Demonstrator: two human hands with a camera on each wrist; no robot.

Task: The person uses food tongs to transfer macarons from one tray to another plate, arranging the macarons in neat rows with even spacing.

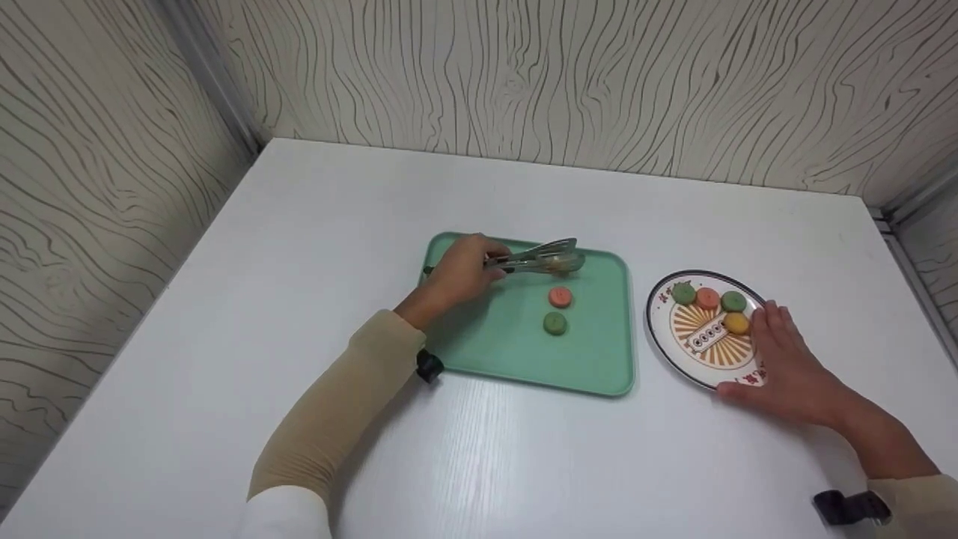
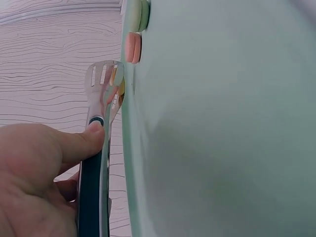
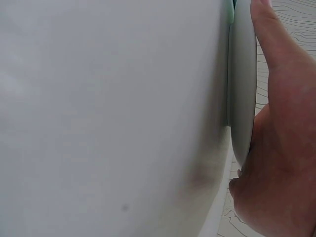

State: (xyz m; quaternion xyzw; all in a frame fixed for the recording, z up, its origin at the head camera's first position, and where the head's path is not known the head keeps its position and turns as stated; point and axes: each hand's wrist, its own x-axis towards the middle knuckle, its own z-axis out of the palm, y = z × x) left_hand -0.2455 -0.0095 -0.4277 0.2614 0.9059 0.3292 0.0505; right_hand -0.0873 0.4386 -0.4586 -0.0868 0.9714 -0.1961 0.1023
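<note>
In the head view my left hand (image 1: 462, 271) grips metal tongs (image 1: 535, 261) above the far side of a green tray (image 1: 501, 348). The left wrist view shows the thumb pressing on the dark handle (image 2: 90, 197). A yellow macaron (image 2: 122, 88) shows by the slotted tong heads; whether they pinch it I cannot tell. A pink macaron (image 1: 560, 297) and a green macaron (image 1: 554, 323) lie on the tray. My right hand (image 1: 797, 374) rests with extended fingers on the right rim of a patterned plate (image 1: 685, 359). Several macarons, including a yellow one (image 1: 737, 323), sit along its far edge.
The tray and the plate stand side by side on a white table (image 1: 337, 224), a narrow strip of tabletop between them. Behind the table rises a wood-grain patterned wall (image 1: 524, 82), with another panel (image 1: 90, 187) on the left.
</note>
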